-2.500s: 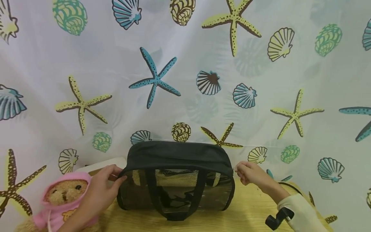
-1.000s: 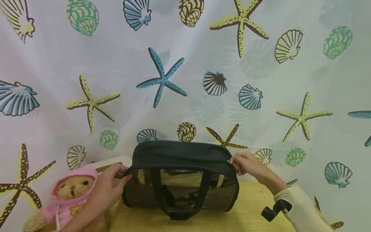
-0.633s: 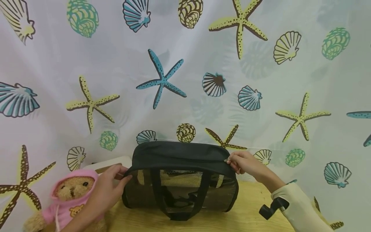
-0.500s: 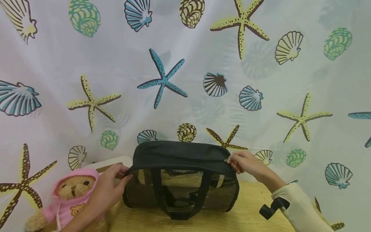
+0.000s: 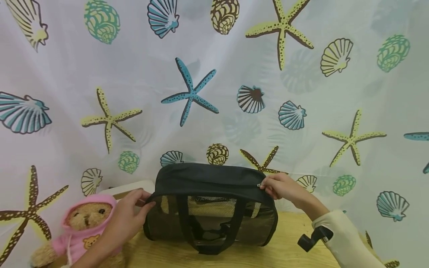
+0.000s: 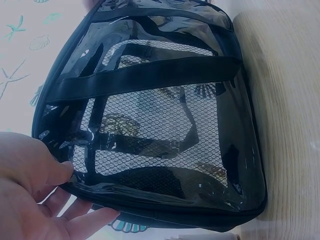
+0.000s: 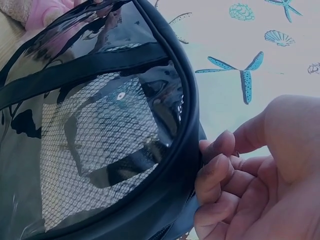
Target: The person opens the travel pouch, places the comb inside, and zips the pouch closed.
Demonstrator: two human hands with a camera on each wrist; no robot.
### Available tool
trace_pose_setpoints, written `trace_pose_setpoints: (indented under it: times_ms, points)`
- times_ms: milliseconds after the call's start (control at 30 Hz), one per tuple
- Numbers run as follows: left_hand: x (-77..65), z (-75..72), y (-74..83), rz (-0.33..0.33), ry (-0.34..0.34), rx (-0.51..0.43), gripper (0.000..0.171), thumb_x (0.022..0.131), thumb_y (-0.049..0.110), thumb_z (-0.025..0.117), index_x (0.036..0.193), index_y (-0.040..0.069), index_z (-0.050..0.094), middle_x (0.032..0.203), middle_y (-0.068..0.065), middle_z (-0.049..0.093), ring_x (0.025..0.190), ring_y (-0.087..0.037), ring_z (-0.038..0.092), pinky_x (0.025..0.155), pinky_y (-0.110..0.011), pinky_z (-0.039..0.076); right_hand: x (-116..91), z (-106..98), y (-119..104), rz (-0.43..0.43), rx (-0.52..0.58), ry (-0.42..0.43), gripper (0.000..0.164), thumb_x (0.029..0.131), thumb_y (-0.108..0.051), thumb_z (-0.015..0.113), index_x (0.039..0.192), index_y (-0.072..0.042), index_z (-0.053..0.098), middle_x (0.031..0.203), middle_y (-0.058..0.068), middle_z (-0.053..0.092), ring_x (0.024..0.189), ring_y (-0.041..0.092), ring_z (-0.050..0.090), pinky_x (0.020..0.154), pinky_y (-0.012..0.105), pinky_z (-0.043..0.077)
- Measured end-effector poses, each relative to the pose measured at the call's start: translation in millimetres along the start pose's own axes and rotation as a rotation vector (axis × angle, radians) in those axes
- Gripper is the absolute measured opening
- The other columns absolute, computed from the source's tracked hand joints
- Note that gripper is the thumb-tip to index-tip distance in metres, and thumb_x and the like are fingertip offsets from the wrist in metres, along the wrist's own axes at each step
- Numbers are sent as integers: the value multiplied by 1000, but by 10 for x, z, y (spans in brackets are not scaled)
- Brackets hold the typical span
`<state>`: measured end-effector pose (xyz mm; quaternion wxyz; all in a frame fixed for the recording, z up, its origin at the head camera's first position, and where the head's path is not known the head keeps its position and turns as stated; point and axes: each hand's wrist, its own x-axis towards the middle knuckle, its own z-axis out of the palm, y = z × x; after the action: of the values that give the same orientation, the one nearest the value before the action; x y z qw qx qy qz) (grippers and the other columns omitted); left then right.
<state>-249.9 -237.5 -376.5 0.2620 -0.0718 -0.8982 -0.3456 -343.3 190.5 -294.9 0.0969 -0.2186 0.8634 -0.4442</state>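
Observation:
A black bag [image 5: 207,173] with clear plastic sides, mesh panels and a black strap handle [image 5: 209,249] stands on the wooden table. My left hand [image 5: 129,212] pinches the bag's upper left corner between thumb and fingers; in the left wrist view the thumb lies on the clear side with fingers under the edge. At the top right end, my right hand [image 5: 281,188] pinches a small metal zipper pull [image 5: 260,185] between thumb and curled forefinger. The right wrist view shows those fingertips right at the bag's dark edge, with the pull mostly hidden.
A teddy bear [image 5: 85,217] in a pink hoodie sits left of the bag, beside my left forearm. A white-edged box [image 5: 134,185] lies behind them. The curtain [image 5: 214,126] with starfish and shells hangs just behind the table [image 5: 285,238].
My right hand has moved left and up from beyond the bag's right end onto its top edge, taking the zipper pull along the seam. The left hand keeps its hold on the corner.

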Motion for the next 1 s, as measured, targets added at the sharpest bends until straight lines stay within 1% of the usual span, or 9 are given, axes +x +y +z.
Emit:
trace_pose_setpoints:
  times_ms: [167,267,400,500,633,767,867,1000]
  points:
    - [-2,-18,7,6,5,4,8,95,9,73,97,15,68,97,-2,70,90,-17,69,77,-35,56,12,13,-56,1,-3,-11,30,109,-19,43,102,1,65,67,-1,49,57,13,37,57,27,37]
    - [-3,-21,9,5,9,1,8,95,9,73,96,15,68,97,-2,70,90,-17,69,76,-34,55,24,23,-77,19,-14,-8,30,109,-18,43,102,0,66,67,-1,49,58,14,36,59,27,37]
    - [-3,-13,3,3,6,-4,7,95,9,73,96,15,69,97,-1,70,90,-16,68,76,-33,55,31,18,-108,42,-44,-2,30,108,-18,44,104,0,68,65,-2,47,57,13,31,59,26,33]
    - [-3,-12,-8,2,2,-4,7,95,9,73,96,15,68,97,-2,70,89,-16,68,76,-33,55,38,18,-136,41,-58,-8,31,108,-19,44,106,1,69,64,-2,46,56,13,31,57,26,32]
    - [-3,-8,-12,12,7,-2,8,95,9,73,96,15,69,97,-2,70,89,-16,68,76,-33,55,40,29,-163,32,-54,-23,31,107,-19,45,108,1,69,64,-2,48,55,12,32,56,25,32]
    - [-4,-8,-9,18,16,1,8,94,8,74,95,15,69,97,-1,70,88,-15,68,76,-33,55,48,36,-193,31,-44,-32,29,107,-18,45,106,1,68,64,-1,48,52,11,30,52,25,30]
    - [-5,-7,-3,13,17,1,8,94,8,74,95,15,69,97,-2,70,88,-16,68,77,-33,55,55,36,-213,36,-41,-35,29,107,-18,46,105,1,68,63,-1,47,49,11,28,50,25,28]
    - [-10,-17,-7,2,9,2,7,94,10,74,96,14,69,96,-2,70,89,-18,69,77,-37,56,69,61,-233,39,-18,-54,29,107,-19,45,106,1,67,62,-2,44,48,11,25,49,26,25]
